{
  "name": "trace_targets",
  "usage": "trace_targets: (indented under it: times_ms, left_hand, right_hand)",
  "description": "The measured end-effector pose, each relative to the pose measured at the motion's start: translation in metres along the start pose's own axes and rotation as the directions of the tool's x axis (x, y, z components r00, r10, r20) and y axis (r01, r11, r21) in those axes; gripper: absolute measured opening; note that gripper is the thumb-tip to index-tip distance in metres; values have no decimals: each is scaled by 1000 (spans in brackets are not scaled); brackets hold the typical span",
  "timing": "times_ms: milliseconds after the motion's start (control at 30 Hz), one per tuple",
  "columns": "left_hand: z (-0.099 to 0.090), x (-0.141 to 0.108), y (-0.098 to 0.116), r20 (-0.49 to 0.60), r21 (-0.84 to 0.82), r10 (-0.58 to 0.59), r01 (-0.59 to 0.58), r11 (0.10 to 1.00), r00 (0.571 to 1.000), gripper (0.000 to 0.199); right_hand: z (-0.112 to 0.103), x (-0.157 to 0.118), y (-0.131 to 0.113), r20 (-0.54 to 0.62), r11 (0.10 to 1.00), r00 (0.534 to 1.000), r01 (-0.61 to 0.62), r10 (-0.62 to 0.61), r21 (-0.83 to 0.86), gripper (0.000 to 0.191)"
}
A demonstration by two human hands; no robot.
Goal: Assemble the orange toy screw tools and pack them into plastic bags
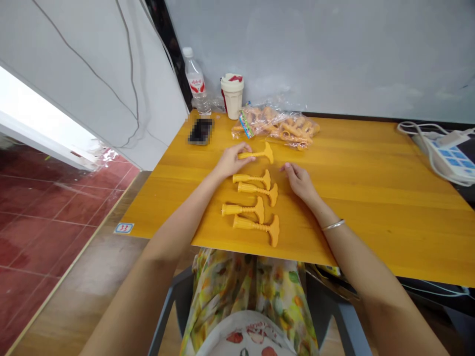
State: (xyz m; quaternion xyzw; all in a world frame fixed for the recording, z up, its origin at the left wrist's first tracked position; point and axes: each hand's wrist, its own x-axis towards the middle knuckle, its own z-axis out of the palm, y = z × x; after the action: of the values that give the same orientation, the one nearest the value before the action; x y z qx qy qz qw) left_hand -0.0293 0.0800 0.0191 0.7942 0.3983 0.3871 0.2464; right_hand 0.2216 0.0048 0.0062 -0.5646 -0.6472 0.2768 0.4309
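My left hand [235, 160] is closed around the narrow shaft of a yellow plastic T-handled piece [266, 154], whose wide crossbar points right. To the right of that crossbar, my right hand [300, 182] rests at the table with its fingers curled together, apart from the piece; nothing shows in it. Several like pieces lie below in a rough column, each with a ribbed grip at left, a twisted shaft and a crossbar at right. The upper ones include one piece [252, 178] and its neighbour [259, 189]. Lower down lie another piece [243, 209] and the nearest one [257, 226].
A clear plastic bag [278, 123] of orange-yellow parts lies behind my hands. Beyond are a white lidded cup [233, 96], a water bottle [196, 84] and a dark phone [201, 131]. A power strip [451, 158] with cables sits at the right of the wooden table [371, 207].
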Motion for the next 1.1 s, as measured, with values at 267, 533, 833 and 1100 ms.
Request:
trace_targets:
  times_ms: [267,533,833,1100]
  left_hand:
    - [26,44,-33,162,-66,-67,78,995,984,29]
    - [-3,10,-4,98,140,40,-54,989,994,62]
    - [-4,-74,11,278,13,-9,5,1000,960,128]
    - [25,-26,-11,205,-69,-21,36,997,979,133]
  right_hand:
    - [3,2,11,-14,987,989,145,-146,-74,43]
    - [1,-6,1,109,926,953,301,-283,-227,42]
    - [23,-31,-22,558,791,819,426,-131,-439,73]
    - [28,9,-8,521,798,851,356,-62,-487,74]
